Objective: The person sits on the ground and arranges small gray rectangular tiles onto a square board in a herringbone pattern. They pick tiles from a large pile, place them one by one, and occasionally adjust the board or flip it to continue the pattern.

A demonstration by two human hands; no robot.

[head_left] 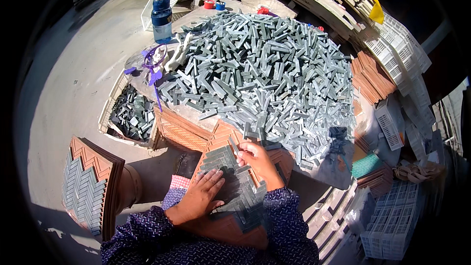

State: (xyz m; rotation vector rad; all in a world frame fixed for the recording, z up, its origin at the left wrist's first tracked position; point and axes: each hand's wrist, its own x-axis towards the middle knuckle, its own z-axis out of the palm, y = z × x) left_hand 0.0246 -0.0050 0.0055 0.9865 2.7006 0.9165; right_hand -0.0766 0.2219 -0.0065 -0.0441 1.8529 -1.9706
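Observation:
In front of me lies an orange template tray (223, 131) with zigzag grooves, partly covered by grey stone strips (219, 160) set in a herringbone pattern. My left hand (200, 195) rests flat on these strips, fingers stretched out and holding nothing. Between the thumb and fingers of my right hand (259, 164) is a slim grey stone strip (233, 144), held tilted above the tray's far part. Just beyond, a large heap of loose grey stone strips (265, 64) covers the table. My right hand hides some of the pattern.
At left stands a stack of orange trays, its top one bearing laid grey strips (84, 189). A crate (104, 118) holds dark stone pieces. A blue bottle (162, 22) and a purple band (153, 61) are at the heap's left. White plastic baskets (395, 44) stand at right.

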